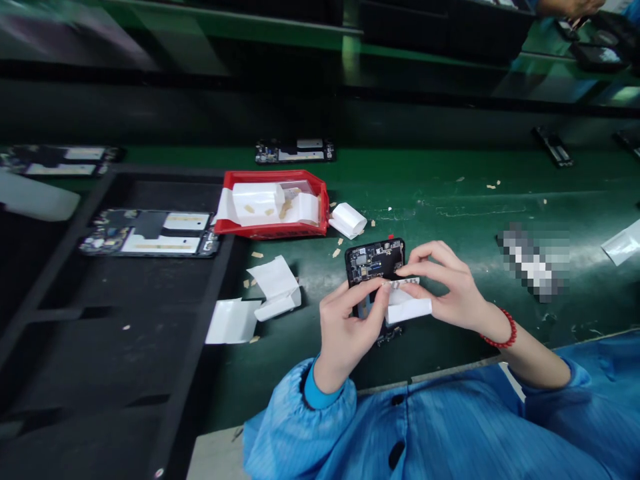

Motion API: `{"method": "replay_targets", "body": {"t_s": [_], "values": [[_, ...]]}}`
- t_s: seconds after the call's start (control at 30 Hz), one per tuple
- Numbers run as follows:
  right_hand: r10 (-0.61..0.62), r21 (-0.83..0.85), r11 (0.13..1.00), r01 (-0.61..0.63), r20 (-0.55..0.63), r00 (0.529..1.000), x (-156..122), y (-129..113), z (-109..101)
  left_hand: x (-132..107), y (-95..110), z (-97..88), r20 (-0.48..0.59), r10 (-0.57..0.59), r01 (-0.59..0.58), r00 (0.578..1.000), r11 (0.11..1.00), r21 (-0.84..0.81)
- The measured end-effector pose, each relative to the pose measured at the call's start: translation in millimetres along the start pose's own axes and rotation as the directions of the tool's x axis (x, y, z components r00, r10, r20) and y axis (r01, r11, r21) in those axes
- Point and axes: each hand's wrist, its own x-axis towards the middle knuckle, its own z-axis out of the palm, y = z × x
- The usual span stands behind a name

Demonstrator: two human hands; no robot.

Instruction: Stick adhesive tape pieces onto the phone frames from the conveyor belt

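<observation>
An opened phone [369, 261] with its circuit board bare lies under my hands, near the front of the green bench. A folded white backing sheet [409, 309] with small marks along its top edge is held over the phone's lower half. My left hand [350, 319] pinches the sheet's left corner between thumb and forefinger. My right hand [453, 290] holds the sheet's right side, its thumb at the top edge and its forefinger reaching over the phone's board. The fingers and the sheet hide much of the phone's lower part.
A red bin [273, 230] holds white sheets and tan scraps. A black tray [120, 320] at left carries an opened phone [165, 233]. Another opened phone [295, 152] lies behind the bin. Crumpled white liners [280, 287] and tan bits lie around. A co-worker's hand [567, 7] shows top right.
</observation>
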Motion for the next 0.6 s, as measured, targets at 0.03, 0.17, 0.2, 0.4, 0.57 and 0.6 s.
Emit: {"method": "replay_targets", "body": {"t_s": [0.03,0.17,0.2,0.4,0.57,0.6], "values": [[-0.017,-0.015,1.000,0.018,0.012,1.000,2.0,0.0,-2.6,0.0,0.2,-0.2,0.002,0.000,0.000,1.000,1.000,0.000],[-0.096,-0.133,0.985,0.109,0.106,0.990,8.0,-0.4,-10.0,-0.4,0.2,0.3,0.015,-0.005,0.005,1.000,1.000,-0.001],[-0.114,-0.170,0.976,0.135,0.126,0.985,8.4,-0.4,-10.7,-0.5,0.0,0.7,0.019,-0.006,0.006,1.000,1.000,-0.002],[-0.311,-0.291,0.892,0.347,0.162,0.936,3.5,3.8,-7.8,0.2,-0.4,1.7,0.041,-0.048,0.048,0.998,0.999,-0.005],[-0.255,-0.149,0.948,0.282,0.177,0.951,-0.4,5.2,-7.4,0.5,-4.8,4.4,0.081,-0.116,0.115,0.990,0.993,0.019],[-0.219,-0.105,0.965,0.242,0.191,0.957,-0.2,4.6,-8.9,0.8,-7.3,5.4,0.097,-0.134,0.132,0.986,0.991,0.028]]}}
